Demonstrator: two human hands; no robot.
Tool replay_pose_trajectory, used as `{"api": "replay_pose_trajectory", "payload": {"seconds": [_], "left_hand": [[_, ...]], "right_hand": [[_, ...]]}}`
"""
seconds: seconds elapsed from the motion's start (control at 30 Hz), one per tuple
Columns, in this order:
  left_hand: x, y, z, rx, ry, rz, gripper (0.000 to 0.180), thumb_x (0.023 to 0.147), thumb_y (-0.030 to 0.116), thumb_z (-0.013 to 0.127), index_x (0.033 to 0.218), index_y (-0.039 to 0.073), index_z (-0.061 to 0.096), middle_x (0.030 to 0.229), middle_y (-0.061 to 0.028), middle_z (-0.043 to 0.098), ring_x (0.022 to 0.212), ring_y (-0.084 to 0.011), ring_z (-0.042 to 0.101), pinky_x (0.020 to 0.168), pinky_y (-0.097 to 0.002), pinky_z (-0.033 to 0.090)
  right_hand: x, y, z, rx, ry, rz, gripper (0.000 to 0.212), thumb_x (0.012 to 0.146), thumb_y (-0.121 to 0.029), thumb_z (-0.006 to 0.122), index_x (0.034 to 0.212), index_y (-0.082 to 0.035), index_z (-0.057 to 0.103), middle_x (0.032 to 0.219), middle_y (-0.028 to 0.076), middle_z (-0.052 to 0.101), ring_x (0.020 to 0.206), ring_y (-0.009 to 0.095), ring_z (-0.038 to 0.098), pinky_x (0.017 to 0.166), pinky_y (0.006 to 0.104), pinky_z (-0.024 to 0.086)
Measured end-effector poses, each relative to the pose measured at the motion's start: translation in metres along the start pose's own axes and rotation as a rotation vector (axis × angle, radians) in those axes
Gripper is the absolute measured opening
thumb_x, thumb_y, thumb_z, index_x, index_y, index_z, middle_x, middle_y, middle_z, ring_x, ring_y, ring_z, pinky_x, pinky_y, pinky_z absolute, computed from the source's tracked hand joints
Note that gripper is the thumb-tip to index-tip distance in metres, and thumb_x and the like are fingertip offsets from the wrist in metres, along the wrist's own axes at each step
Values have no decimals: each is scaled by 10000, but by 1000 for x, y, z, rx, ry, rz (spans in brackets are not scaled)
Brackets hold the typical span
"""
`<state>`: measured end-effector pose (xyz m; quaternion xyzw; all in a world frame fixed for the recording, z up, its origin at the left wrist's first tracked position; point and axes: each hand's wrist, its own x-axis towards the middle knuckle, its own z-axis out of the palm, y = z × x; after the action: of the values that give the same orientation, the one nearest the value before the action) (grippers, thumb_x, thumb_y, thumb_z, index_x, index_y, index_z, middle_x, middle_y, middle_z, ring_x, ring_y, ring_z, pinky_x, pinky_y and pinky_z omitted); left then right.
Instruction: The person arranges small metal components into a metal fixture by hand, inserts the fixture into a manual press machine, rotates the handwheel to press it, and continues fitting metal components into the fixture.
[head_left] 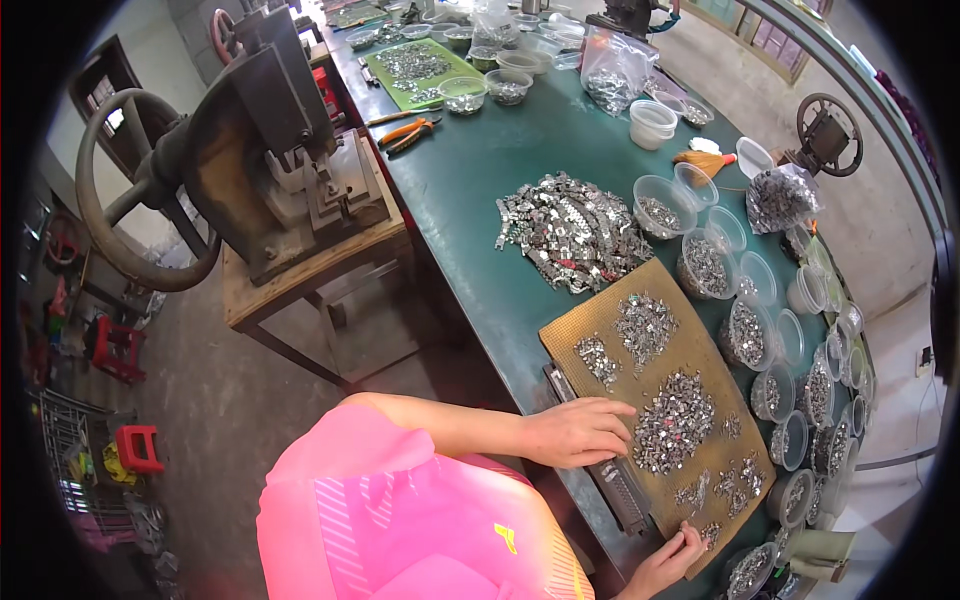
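A tan textured board (600, 314) lies on the green table, bearing separate piles of small silvery metal pieces (674, 420). My left hand (578, 432) rests over the board's near edge, its fingers stretched toward the largest pile and holding nothing that I can see. Beneath and beside it runs a dark metal bar-like fixture (622, 492) along that edge. At the board's lower corner, my right hand (668, 566) has its fingertips drawn together near a small pile (710, 535). Whatever those fingers may hold is too small to make out.
Beyond the board sits a big heap of linked metal pieces (575, 232). Clear plastic tubs (705, 262) of parts line the right side. Orange-handled pliers (408, 132) lie near the table's left edge. A heavy hand-wheel press (255, 150) stands left on a wooden stand (300, 285).
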<state>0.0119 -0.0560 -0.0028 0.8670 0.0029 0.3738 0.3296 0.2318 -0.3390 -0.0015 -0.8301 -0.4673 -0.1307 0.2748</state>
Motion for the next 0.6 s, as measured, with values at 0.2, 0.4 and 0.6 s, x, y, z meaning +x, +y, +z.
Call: {"api": "replay_pose_trajectory", "payload": {"seconds": [0.2,0.4,0.6], "left_hand": [[-1,1,0,3,-5,3,214,962,101,705,1173,73,719,1257,-91,666,1415,-382,506,1095,-528,467],[-1,-1,1,9,-14,-7,228,957,103,708,1183,76,722,1257,-88,665,1414,-380,507,1097,-527,464],[2,-2,-4,5,-11,-6,227,955,106,709,1180,75,721,1252,-86,666,1410,-377,511,1093,-524,465]], "right_hand": [[-5,-9,1,70,43,63,120,1061,-16,486,1107,20,590,1075,173,667,1089,365,664,1204,613,361],[2,-39,-8,-8,62,-6,202,1076,-116,585,1156,48,672,1117,244,678,1112,443,624,1082,513,468],[4,-53,-3,12,33,-85,187,1068,-89,581,1161,44,673,1126,225,693,1124,426,636,1146,571,426]]}}
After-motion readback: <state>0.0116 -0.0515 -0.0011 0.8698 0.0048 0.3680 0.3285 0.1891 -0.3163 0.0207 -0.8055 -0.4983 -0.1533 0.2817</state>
